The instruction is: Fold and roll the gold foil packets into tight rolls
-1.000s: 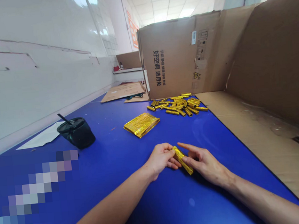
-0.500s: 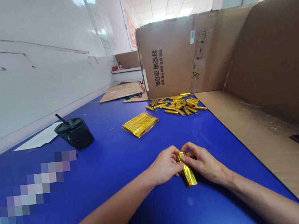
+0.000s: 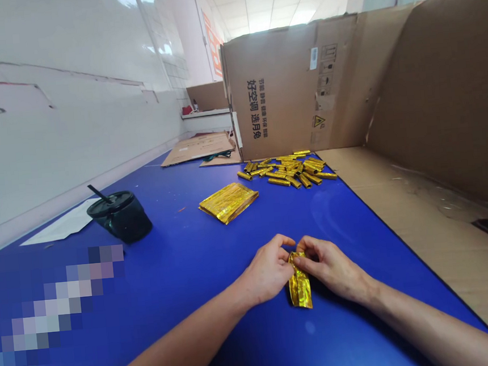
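Observation:
A shiny gold foil strip point(image 3: 300, 289), folded lengthwise with a crease down its middle, is held between my two hands over the blue table point(image 3: 183, 268). My left hand point(image 3: 272, 269) pinches its upper left edge, the index finger stretched above it. At the upper right edge, my right hand point(image 3: 325, 261) grips the strip with thumb and fingers. The fingertips behind the foil are hidden. Farther off lies a flat stack of gold foil sheets point(image 3: 228, 201). Beyond it, a heap of small folded gold foil pieces point(image 3: 289, 170) rests by the cardboard.
A dark lidded cup with a straw point(image 3: 121, 216) stands at the left, beside a white paper sheet point(image 3: 59, 223). Tall cardboard point(image 3: 288, 99) walls the back and right. Flat cardboard pieces point(image 3: 198, 148) lie at the far end. A blurred patch covers the lower left.
The foil strip has turned to hang more upright and has opened wider, showing its crease. My left index finger has lifted off it. Both hands stay in nearly the same place.

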The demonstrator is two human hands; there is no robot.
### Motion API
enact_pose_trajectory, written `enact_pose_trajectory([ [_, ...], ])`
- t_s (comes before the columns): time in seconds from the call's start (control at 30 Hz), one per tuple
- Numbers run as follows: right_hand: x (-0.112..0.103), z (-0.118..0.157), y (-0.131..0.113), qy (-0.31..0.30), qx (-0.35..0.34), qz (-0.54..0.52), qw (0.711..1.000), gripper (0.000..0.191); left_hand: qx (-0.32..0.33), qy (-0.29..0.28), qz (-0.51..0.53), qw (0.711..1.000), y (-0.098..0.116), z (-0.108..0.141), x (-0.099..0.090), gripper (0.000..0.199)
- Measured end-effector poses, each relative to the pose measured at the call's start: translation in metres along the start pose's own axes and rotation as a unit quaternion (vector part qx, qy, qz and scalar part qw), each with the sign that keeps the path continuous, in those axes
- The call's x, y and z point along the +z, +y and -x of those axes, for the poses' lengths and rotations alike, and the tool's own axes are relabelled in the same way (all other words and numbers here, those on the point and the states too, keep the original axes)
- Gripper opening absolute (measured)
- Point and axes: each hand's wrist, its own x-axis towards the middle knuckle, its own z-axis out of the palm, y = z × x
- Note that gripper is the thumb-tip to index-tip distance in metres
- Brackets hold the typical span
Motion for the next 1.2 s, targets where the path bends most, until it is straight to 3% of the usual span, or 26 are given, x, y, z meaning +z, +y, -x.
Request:
enact_pose_trajectory([
  [0.37,-0.001,-0.001,-0.005,-0.005,0.004,0.024,1.000,0.015,-0.017,-0.004,0.025,1.000,0.001,0.002,0.002,0.025],
  [0.67,-0.008,-0.007,-0.012,-0.044,0.070,-0.153,0.985,0.019,0.052,0.016,-0.064,0.997,0.002,0.007,0.004,0.032],
  [1.03,-0.007,-0.009,-0.007,0.081,0.124,-0.211,0.966,0.021,0.036,-0.004,-0.043,0.998,0.012,0.010,0.005,0.043],
  [1.2,-0.004,-0.008,-0.008,0.111,0.129,-0.285,0.943,0.022,0.043,-0.001,-0.014,0.999,0.010,0.008,0.007,0.036],
])
